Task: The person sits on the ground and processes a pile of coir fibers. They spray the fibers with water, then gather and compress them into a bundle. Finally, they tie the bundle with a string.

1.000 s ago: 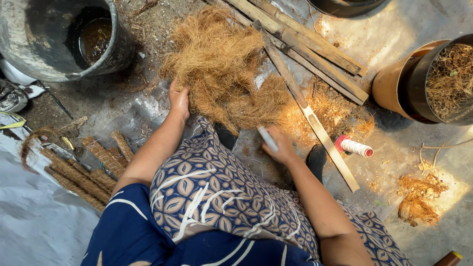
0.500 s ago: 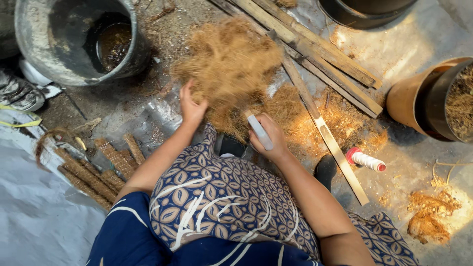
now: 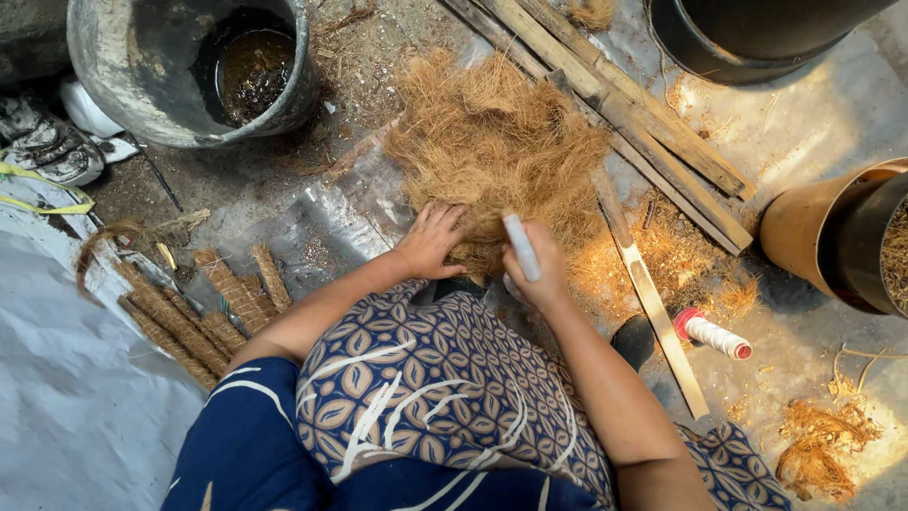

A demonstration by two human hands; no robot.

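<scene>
1. The pile of brown coconut fibre (image 3: pixel 497 142) is lying on the ground straight ahead of your knees, its far edge touching the bundle of wooden slats (image 3: pixel 624 104).
2. Your left hand (image 3: pixel 432 241) is lying palm down with its fingers spread, pressing into the near edge of the fibre.
3. Your right hand (image 3: pixel 537 270) is closing around a small white stick-shaped tool (image 3: pixel 521 246), which is pointing up and away from you over the fibre.
4. A single pale slat (image 3: pixel 653 303) is running along the ground just right of your right forearm, and a spool of white thread with red ends (image 3: pixel 711 334) is lying just beside it.
5. Rolled fibre sticks (image 3: pixel 203 312) are lying together on the ground to your left, near your left elbow.
6. A grey bucket (image 3: pixel 123 76) holding dark liquid is standing at the upper left, well apart from the fibre.
7. A brown pot (image 3: pixel 813 227) is standing at the right edge.
</scene>
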